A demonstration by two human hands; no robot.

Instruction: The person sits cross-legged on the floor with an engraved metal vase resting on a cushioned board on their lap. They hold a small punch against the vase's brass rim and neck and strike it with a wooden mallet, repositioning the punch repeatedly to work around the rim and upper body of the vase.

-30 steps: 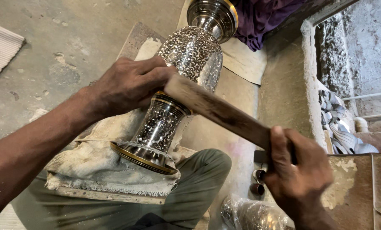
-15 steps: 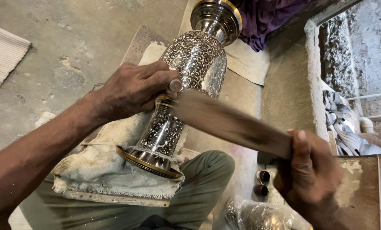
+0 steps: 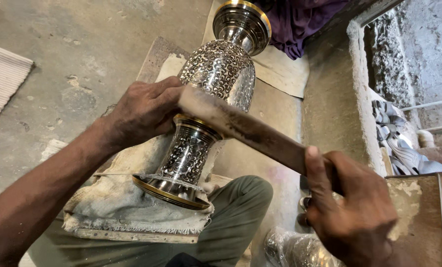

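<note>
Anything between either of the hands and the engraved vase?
Nothing visible. The left hand rests directly on the engraved silver metal vase at its waist; the right hand grips the long flat brown tool laid across the vase, itself clear of it.

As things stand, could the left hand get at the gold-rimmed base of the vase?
Probably yes. The left hand rests on the vase at its waist, and the base just below lies uncovered on the cloth pad; the flat tool crosses higher up.
</note>
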